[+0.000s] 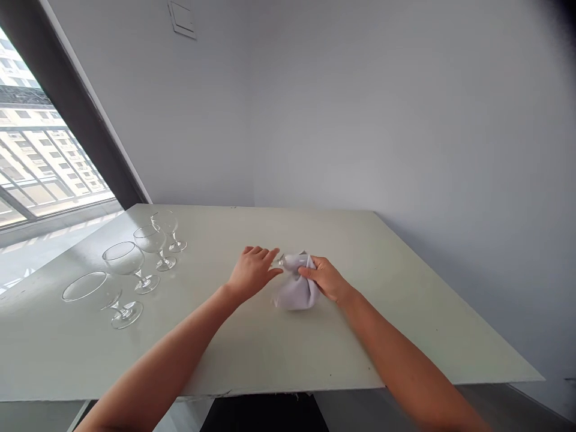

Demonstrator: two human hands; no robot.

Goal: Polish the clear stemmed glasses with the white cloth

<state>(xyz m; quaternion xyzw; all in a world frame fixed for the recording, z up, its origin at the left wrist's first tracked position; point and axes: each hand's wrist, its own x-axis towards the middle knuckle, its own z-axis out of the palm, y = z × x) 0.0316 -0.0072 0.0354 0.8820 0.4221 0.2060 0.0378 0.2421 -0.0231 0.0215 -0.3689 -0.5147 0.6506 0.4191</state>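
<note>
A pale lavender cloth (297, 294) is bunched between the two hands, just above or on the bench (342, 342); which of the two is hard to tell. A clear glass piece (282, 261) shows at the cloth's left end, next to the left hand, and the rest of it is hidden or too faint to make out. The right hand (328, 279) is closed on the cloth, thumb on top and fingers tucked behind. The left hand (254, 267) is curved in a loose C, thumb and forefinger parted, with the glass piece at the gap; whether it grips the piece cannot be told.

To the left of the left hand, well apart from it, four stemmed glasses (147, 284) stand upright in a row that runs away from the person. Beyond the hands, plain grey walls (382, 120) meet in a corner, with a white switch plate (182, 18) high up. Far to the left of the hands, a window (40, 138) looks out on pale buildings.
</note>
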